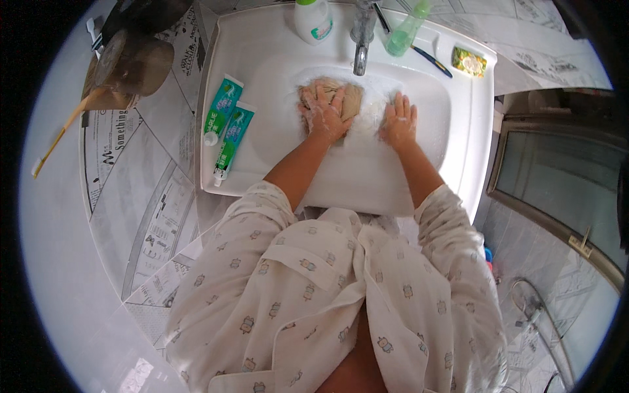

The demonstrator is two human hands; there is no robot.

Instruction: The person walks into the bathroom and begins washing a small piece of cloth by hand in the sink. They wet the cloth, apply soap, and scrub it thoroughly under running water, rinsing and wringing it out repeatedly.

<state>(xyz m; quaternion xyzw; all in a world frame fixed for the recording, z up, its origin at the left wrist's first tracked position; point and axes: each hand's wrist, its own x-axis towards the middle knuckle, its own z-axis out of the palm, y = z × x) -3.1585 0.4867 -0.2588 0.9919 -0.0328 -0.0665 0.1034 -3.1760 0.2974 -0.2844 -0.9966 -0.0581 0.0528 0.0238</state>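
In the basin of a white washbasin (275, 182), a wet tan cloth (352, 102) lies bunched among suds. My left hand (324, 113) presses flat on it with the fingers spread. To the right, my right hand (400, 123) rests low in the soapy water (374, 100), apart from the cloth; it seems to hold nothing, and its fingers lie side by side with small gaps. Foam clings to both hands. The chrome faucet (361, 56) stands above the basin at the back, its spout between and beyond my hands.
Two green toothpaste tubes (235, 140) lie on the left rim. A white bottle (313, 22), a green pump bottle (404, 37), a dark-handled toothbrush (432, 61) and a patterned soap packet (469, 62) sit along the back. At left, a brown cup (152, 66) hangs near a yellow toothbrush (58, 137).
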